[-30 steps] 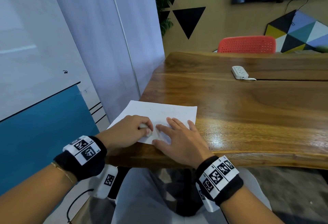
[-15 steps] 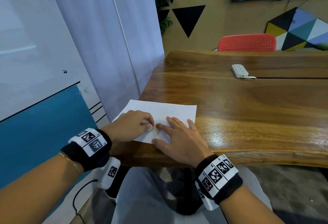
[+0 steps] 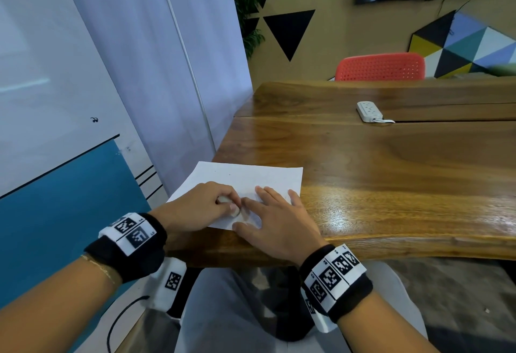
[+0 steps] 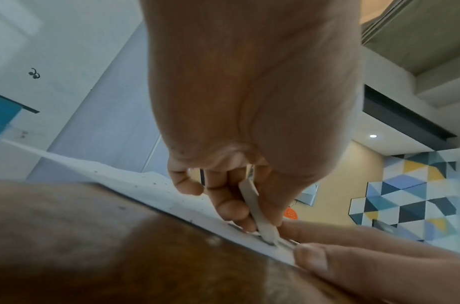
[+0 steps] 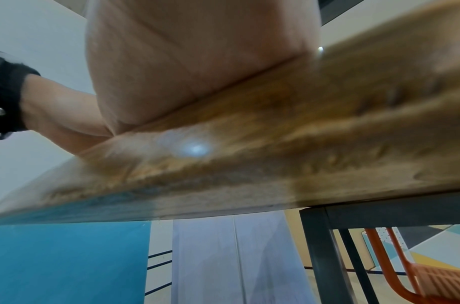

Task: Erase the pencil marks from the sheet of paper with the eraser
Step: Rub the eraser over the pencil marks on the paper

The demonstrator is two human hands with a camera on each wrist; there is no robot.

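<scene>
Pinched between the thumb and curled fingers of the left hand (image 3: 195, 207), the eraser (image 4: 260, 216) is held as a pale, flat slab standing steeply on edge, its lower tip pressed onto the sheet of paper (image 3: 251, 178). The grip is closed tightly round the slab; in the head view only a small pale sliver of it shows between the fingertips. Dark crumbs are scattered over the paper in the left wrist view, and a dark smudge is seen right at the eraser's tip. Pencil marks themselves cannot be made out clearly on the sheet.

The right hand (image 3: 279, 224) is laid flat on the near right part of the paper, fingers straight and slightly spread, nothing held in it; its thumb and forefinger lie just beside the eraser's tip, one on either side. In the right wrist view only the underside of the wrist resting on the wood is shown, so the fingers cannot be judged from there.

The paper is placed at the near left corner of the wooden bench (image 3: 391, 185), its left corner overhanging the edge slightly. Well away across the bench, a white power strip (image 3: 369, 111) is lying near a seam in the wood. Behind the far edge a red perforated chair back (image 3: 379, 67) is seen.
</scene>
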